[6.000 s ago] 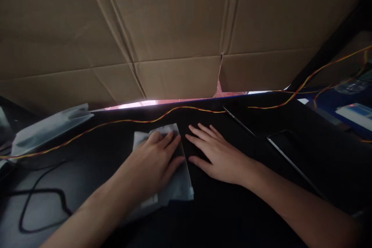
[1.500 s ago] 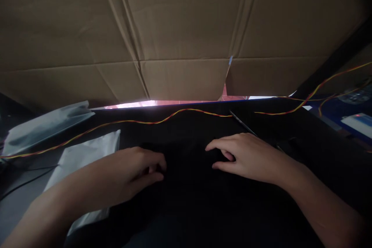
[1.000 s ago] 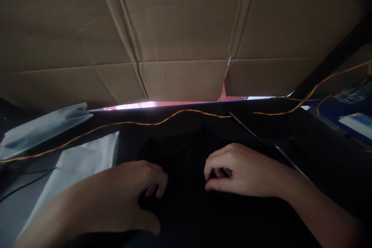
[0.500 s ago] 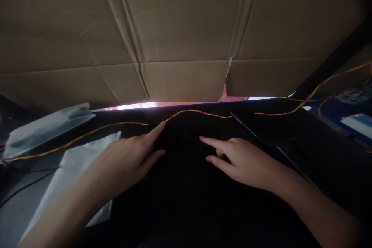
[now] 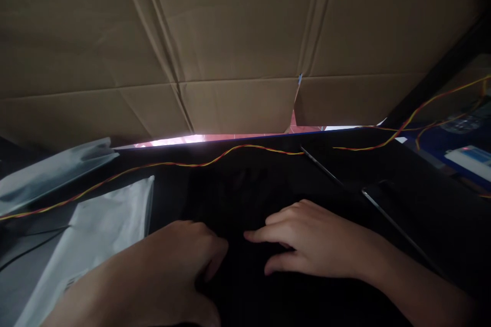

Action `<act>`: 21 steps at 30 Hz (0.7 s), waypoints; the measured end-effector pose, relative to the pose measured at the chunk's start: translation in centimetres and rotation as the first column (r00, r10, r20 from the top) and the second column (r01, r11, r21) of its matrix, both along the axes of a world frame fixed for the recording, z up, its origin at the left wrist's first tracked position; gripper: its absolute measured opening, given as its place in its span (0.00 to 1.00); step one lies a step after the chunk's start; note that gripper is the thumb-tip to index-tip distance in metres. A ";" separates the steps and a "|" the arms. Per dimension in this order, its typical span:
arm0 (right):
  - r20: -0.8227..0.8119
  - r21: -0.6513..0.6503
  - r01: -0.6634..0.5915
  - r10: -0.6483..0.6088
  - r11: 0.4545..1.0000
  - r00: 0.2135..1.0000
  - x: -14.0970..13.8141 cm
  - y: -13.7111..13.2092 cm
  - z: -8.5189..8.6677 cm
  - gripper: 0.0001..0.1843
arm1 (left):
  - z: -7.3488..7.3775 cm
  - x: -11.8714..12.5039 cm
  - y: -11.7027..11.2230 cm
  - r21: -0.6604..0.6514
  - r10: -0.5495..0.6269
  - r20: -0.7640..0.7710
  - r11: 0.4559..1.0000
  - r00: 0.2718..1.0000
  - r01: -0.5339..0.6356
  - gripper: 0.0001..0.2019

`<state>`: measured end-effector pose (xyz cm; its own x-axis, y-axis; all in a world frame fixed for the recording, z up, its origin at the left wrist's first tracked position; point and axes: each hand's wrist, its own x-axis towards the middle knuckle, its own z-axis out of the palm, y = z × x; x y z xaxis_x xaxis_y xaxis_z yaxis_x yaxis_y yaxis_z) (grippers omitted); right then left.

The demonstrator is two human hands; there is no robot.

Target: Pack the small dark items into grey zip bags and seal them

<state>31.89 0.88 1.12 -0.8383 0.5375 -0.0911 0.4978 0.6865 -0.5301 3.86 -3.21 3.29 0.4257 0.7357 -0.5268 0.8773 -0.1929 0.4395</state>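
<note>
My left hand (image 5: 176, 265) sits low at the front, its fingers curled down into a very dark, cloth-like sheet (image 5: 238, 189) on the black table. What the fingers grip is lost in the dark. My right hand (image 5: 310, 242) lies just to the right of it. Its fingers are stretched leftward and rest flat on the same dark sheet, with the thumb apart below. The fingertips of the two hands are a short gap apart. A white plastic bag (image 5: 103, 225) lies flat beside my left forearm.
A cardboard wall (image 5: 238, 36) closes off the far side. A yellow-red wire (image 5: 172, 164) runs across the table's back. A second pale bag (image 5: 53, 173) lies far left. A thin dark panel with a shiny edge (image 5: 391, 219) and a blue device (image 5: 468, 156) sit right.
Both hands have pulled back toward me from near the wire. The left hand's stretched fingers have curled closed; the right hand's pointing finger now lies flat with the others.
</note>
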 end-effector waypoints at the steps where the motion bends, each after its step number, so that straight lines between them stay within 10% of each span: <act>1: -0.003 -0.019 0.010 -0.010 1.000 1.000 0.0 0.0 0.0 0.29 | 0.0 0.1 -0.1 -0.011 -0.007 0.007 1.000 1.000 0.007 0.14; 7: -0.029 -0.188 -0.083 0.079 0.979 0.996 -0.4 -0.5 0.2 0.28 | 0.7 1.1 0.9 -0.002 -0.105 0.077 0.994 0.991 0.106 0.21; 13: -0.100 -0.274 -0.101 0.077 0.956 0.992 -0.4 -1.3 0.2 0.27 | -0.8 0.5 3.0 0.485 -0.126 0.015 0.869 0.992 0.103 0.13; 17: -0.237 -0.041 0.068 -0.075 0.997 0.969 -0.4 -0.9 0.4 0.18 | -1.5 -0.5 3.9 0.544 -0.026 -0.069 0.837 0.997 0.060 0.08; 21: -0.139 0.311 0.257 -0.224 0.915 0.965 0.0 0.2 -0.8 0.24 | -1.6 -0.9 4.1 0.501 -0.001 -0.039 0.865 0.999 0.021 0.10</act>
<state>31.91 1.10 0.29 -0.6758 0.7100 0.1980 0.6263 0.6947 -0.3537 3.00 0.92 1.65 0.4232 0.9001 -0.1037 0.8872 -0.3885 0.2491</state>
